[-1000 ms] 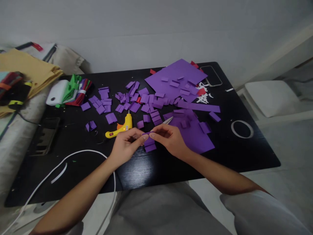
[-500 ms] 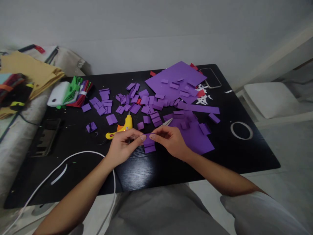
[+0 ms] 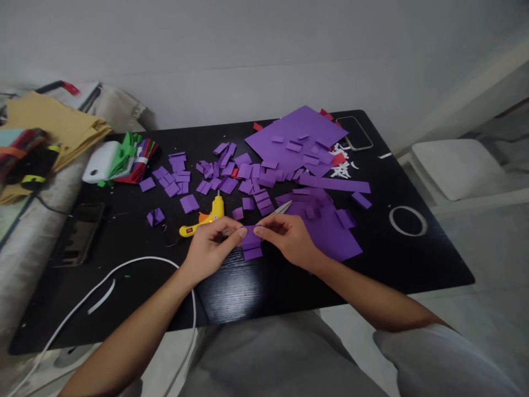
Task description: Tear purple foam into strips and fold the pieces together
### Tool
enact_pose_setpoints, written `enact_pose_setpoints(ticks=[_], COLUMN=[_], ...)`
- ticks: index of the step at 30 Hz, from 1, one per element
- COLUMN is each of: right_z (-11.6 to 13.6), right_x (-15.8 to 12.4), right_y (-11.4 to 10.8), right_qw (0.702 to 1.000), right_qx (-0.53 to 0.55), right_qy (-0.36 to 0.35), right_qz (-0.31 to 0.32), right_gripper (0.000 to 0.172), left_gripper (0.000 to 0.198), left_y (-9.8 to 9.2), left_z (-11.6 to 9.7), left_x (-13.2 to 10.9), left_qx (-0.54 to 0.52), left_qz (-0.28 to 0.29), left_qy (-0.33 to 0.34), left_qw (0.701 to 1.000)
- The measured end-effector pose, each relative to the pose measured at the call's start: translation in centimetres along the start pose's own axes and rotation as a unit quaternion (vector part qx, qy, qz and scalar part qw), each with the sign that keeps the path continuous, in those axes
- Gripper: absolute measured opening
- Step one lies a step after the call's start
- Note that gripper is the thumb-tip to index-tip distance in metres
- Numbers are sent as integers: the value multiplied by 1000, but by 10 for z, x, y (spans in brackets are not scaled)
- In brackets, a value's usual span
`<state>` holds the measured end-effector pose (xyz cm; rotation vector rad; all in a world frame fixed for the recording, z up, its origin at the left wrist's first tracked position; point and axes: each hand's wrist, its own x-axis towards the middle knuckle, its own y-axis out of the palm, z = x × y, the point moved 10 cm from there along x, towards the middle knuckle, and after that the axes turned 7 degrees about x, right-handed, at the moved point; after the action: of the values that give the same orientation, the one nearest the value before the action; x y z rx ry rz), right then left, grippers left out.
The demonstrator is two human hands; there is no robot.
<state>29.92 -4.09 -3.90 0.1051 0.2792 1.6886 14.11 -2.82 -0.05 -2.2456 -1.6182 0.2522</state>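
Both hands meet over the black table [image 3: 413, 259], pinching one small purple foam piece [image 3: 250, 236] between them. My left hand [image 3: 210, 245] grips its left end with thumb and fingers closed. My right hand [image 3: 287, 237] pinches its right end. A second purple piece [image 3: 253, 253] lies on the table just below. A yellow glue gun [image 3: 205, 216] lies just beyond my left hand, and scissor tips [image 3: 283, 207] poke out past my right hand.
Several cut purple squares [image 3: 231, 176] and large purple sheets [image 3: 297, 135] cover the table's middle and back. A phone [image 3: 355, 132] lies at the back right, a white ring [image 3: 408, 220] at right, a white cable [image 3: 124, 264] at front left, coloured foam bundle [image 3: 132, 154] at back left.
The hands stay together on the same purple piece, with only slight finger shifts. The view has drifted a little.
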Motion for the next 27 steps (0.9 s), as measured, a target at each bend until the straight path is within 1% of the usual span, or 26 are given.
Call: enact_pose_setpoints(ticks=[4, 10, 18, 23, 27], right_z=[0, 2, 0, -5, 0], right_x=[-1, -3, -4, -3, -3], right_y=[0, 3, 5, 4, 2], right_qw=[1000, 999, 999, 1000, 999], right_qx=[-4, -21, -20, -28, -39], right_qy=[-9, -29, -24, -3, -17], right_qz=[-5, -6, 10, 10, 8], right_gripper=[28, 26, 23, 27, 27], left_gripper=[17, 18, 17, 19, 22], left_y=[0, 3, 3, 1, 1], left_z=[0, 4, 7, 9, 12], left_x=[0, 1, 0, 0, 1], left_qx=[6, 1, 4, 7, -15], left_qz=[-9, 3, 11, 3, 2], left_qy=[8, 6, 3, -10, -29], left_qw=[1000, 1000, 1000, 1000, 999])
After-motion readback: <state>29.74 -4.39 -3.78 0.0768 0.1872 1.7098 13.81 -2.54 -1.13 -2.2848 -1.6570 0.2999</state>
